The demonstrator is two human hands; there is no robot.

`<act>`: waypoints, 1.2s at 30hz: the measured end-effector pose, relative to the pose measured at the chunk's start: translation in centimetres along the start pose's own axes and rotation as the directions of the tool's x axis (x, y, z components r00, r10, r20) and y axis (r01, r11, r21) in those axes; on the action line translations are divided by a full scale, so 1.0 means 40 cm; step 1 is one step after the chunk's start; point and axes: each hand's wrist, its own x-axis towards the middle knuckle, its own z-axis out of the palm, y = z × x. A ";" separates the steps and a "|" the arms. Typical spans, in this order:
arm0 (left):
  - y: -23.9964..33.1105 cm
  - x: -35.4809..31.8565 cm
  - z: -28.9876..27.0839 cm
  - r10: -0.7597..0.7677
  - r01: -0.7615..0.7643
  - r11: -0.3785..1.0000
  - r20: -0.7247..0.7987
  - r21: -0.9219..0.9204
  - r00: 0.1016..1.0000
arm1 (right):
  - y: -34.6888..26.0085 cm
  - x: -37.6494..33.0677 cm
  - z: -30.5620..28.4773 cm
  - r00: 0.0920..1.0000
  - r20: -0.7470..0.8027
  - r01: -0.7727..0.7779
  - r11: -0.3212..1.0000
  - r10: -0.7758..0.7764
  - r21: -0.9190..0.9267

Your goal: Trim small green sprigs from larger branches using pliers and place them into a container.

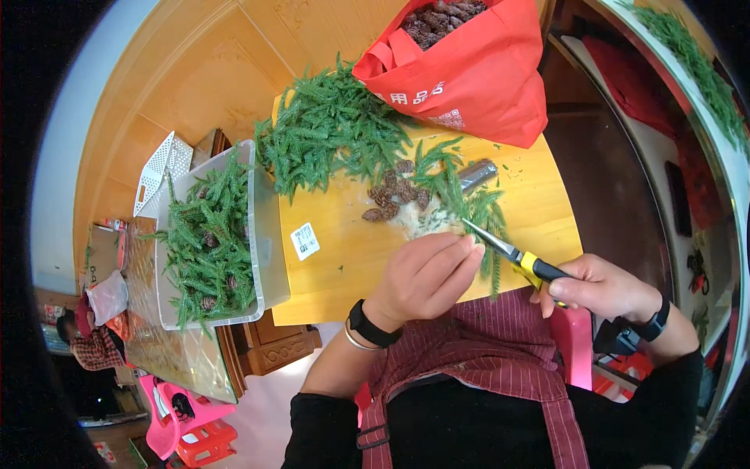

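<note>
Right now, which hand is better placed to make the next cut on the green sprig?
Probably the right hand: it already grips the yellow-handled snips, whose tips sit at the green sprig. The left hand only pinches the sprig's base, steadying it.

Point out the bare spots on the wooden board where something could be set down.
Bare wood on the board lies around the white sticker, between the clear bin and the left hand. Another patch sits at the right edge, below the red bag. The middle is crowded with green sprigs and cones.
</note>
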 end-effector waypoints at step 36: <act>0.059 0.009 0.064 -0.892 0.474 -0.172 0.341 -0.863 0.297 | 0.024 -0.002 0.034 0.973 -0.137 0.155 0.968 -0.184 -0.199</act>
